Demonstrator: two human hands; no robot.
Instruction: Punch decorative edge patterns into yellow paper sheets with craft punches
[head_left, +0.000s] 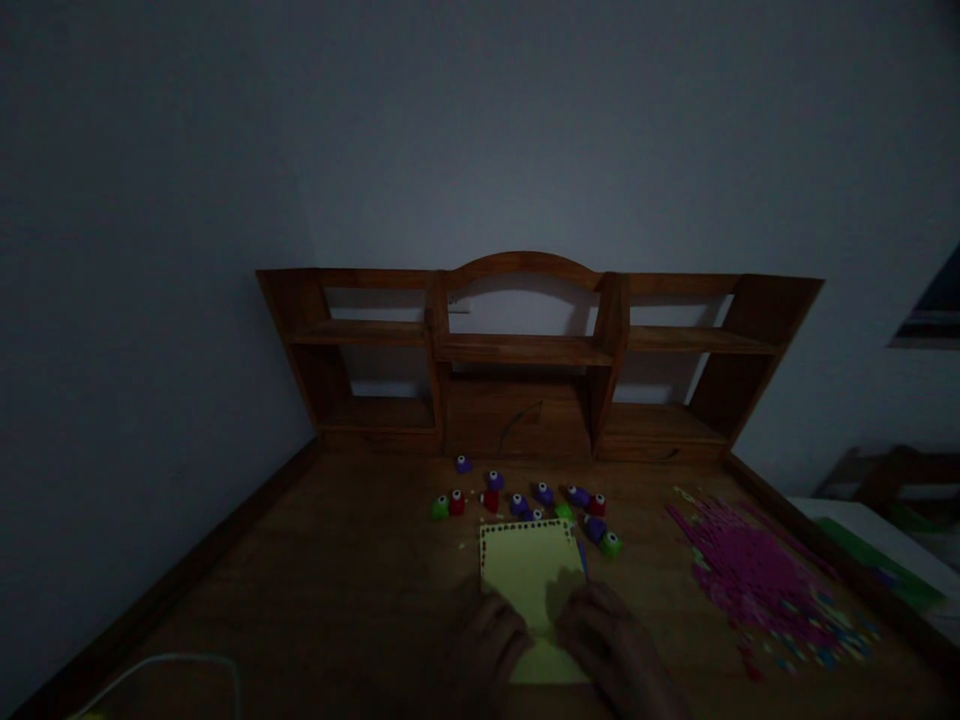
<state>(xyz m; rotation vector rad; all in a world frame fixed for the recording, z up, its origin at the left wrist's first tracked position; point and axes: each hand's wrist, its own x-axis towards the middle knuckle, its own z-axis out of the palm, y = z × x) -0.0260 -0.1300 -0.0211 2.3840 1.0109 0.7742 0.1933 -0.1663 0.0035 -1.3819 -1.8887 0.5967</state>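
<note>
A pale yellow sheet (529, 570) lies on the wooden desk, with small dark red dots or pieces lined along its top and upper left edges. My left hand (491, 640) rests over the sheet's lower left side with its fingers curled. Over the lower right side is my right hand (604, 635), its fingers bent inward. Both sets of fingertips come close together above the paper, closed as in a pinch. Whatever lies between them is too small and dark to make out. A blue strip (583, 558) shows beside the sheet's right edge.
Several one-eyed purple, red and green toy figures (519, 504) stand behind the sheet. A pink pile (750, 560) with small multicoloured bits spreads at the right. A wooden shelf unit (525, 348) backs the desk. A pale cable (187, 657) curves at the front left.
</note>
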